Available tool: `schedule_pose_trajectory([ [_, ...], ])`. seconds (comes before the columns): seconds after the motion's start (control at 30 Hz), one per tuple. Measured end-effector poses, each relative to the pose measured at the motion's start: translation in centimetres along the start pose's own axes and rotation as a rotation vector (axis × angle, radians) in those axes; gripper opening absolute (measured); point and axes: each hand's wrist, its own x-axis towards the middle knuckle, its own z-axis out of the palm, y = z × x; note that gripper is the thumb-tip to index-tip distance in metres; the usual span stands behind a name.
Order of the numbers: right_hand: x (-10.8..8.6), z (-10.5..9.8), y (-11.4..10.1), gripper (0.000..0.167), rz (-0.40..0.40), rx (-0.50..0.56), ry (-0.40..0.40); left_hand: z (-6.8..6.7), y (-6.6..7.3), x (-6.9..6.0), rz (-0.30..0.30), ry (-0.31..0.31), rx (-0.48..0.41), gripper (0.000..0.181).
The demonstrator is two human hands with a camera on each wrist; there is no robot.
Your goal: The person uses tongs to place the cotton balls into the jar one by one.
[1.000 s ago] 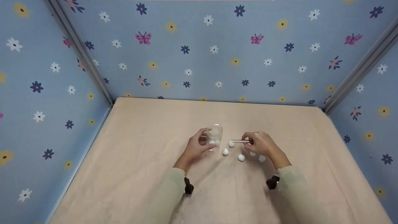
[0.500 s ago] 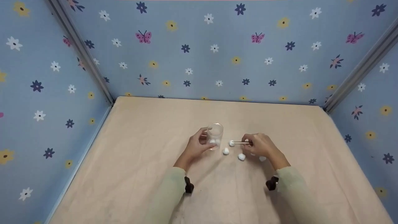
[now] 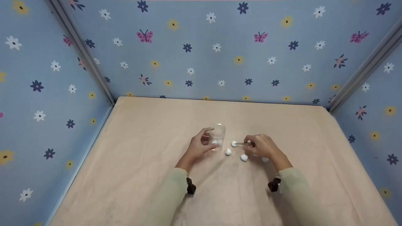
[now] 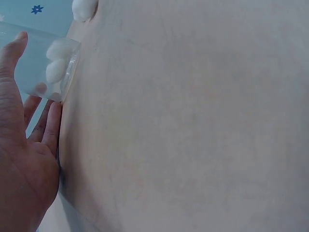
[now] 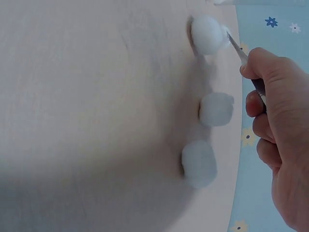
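My left hand (image 3: 198, 147) grips a clear plastic cup (image 3: 217, 133) round its side, thumb in front and fingers behind. At least two white cotton balls (image 4: 57, 70) lie at the bottom of the cup. My right hand (image 3: 262, 146) pinches a pair of metal tweezers (image 3: 245, 143) between thumb and fingers. The tweezers point left, their tips at a cotton ball (image 3: 234, 143) just right of the cup. In the right wrist view, a nearer cotton ball (image 5: 206, 35) partly hides that one.
Nearer my body lie loose cotton balls, one (image 3: 228, 152) by the cup and another (image 3: 244, 157) below the tweezers. One more cotton ball (image 3: 265, 159) is partly under my right hand. A beige cloth (image 3: 150, 131) covers the table, with patterned blue walls (image 3: 201, 56) around it.
The tweezers' tips have shifted slightly down onto the cotton ball, and their arms have come closer together. My left hand and the cup stay in place.
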Motion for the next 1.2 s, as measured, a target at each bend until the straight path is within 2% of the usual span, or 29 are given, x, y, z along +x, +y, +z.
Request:
schedule_pose_trajectory([
  [0.53,-0.1,0.0,0.1,0.009,0.024,0.034,-0.014,-0.1,0.1,0.1,0.019,-0.007,-0.006,0.073],
  [0.83,0.0,-0.9,0.1,0.012,0.028,0.053,-0.008,0.0,-0.1,0.3,0.029,0.004,-0.013,0.071],
  [1.0,0.0,-1.3,0.2,0.013,0.016,0.057,0.029,0.0,-0.1,0.2,0.038,-0.001,-0.015,0.07],
  [1.2,0.2,-1.7,0.3,0.014,-0.032,0.062,0.105,-0.1,0.1,0.0,0.019,-0.006,-0.021,0.071],
])
